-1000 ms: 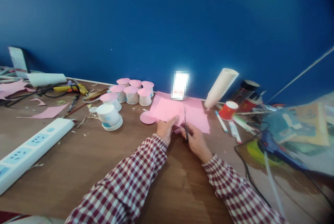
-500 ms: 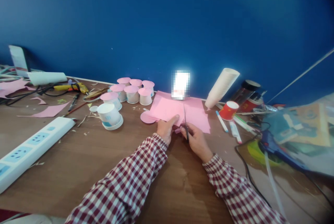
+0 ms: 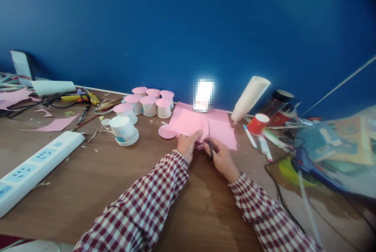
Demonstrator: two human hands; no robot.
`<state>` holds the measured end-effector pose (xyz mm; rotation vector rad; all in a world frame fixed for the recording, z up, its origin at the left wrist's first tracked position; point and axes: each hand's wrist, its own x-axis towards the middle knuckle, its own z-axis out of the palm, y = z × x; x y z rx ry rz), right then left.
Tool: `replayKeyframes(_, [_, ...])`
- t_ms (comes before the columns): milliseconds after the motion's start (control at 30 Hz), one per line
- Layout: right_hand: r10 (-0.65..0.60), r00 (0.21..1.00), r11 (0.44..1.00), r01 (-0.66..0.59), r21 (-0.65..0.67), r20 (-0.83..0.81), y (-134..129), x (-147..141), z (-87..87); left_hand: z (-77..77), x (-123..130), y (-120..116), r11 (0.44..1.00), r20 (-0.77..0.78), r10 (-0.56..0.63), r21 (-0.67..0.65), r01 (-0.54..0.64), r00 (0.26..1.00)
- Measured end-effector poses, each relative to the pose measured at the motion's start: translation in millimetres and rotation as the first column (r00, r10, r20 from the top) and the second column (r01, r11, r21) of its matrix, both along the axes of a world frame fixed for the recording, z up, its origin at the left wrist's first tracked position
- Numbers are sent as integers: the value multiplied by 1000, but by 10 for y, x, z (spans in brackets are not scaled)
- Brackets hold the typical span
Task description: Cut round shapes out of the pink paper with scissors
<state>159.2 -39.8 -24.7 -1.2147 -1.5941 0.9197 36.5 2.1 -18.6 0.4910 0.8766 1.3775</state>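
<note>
Red cup (image 3: 257, 124): landmark here, on the bench (image 3: 114, 189).
Pink paper (image 3: 188, 122): left of red cup, apart from it, over more pink sheets (image 3: 225, 128); prob. v. light, thin, flexible, easy to crease or tear.
L hand (image 3: 185, 145): left of red cup; thumb lies on paper, other fingers mostly hidden, looks like pinching the edge.
R hand (image 3: 222, 158): left of red cup, closer than L hand; fingers are wrapped on handles of the scissors (image 3: 210, 144).
Scissors: btwn L hand and red cup; prob. light but stiff, w/ sharp blades, so hold handles only. Blade opening: can't tell.
Best hold: paper edge, thumb above & fingers below, away from blades; soft pressure is prob. enough.
</note>
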Motion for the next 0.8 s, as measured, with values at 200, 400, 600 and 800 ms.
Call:
replayKeyframes(200, [-15,1000,1000,15,-3,5,-3,-7,9,-10,5,-14,999,-24,8,36,-7,1000])
replayKeyframes(400, [-17,1000,1000,17,-2,3,-1,3,-1,-17,2,-6,1000,-16,5,5,-5,1000])
replayKeyframes(600, [-6,1000,1000,6,-6,-21,-8,-2,11,-25,-1,-10,1000,-41,-1,29,2,999])
replayKeyframes(800, [-14,1000,1000,13,-13,-12,-5,2,-4,-17,-2,-5,1000,-30,-3,8,3,1000])
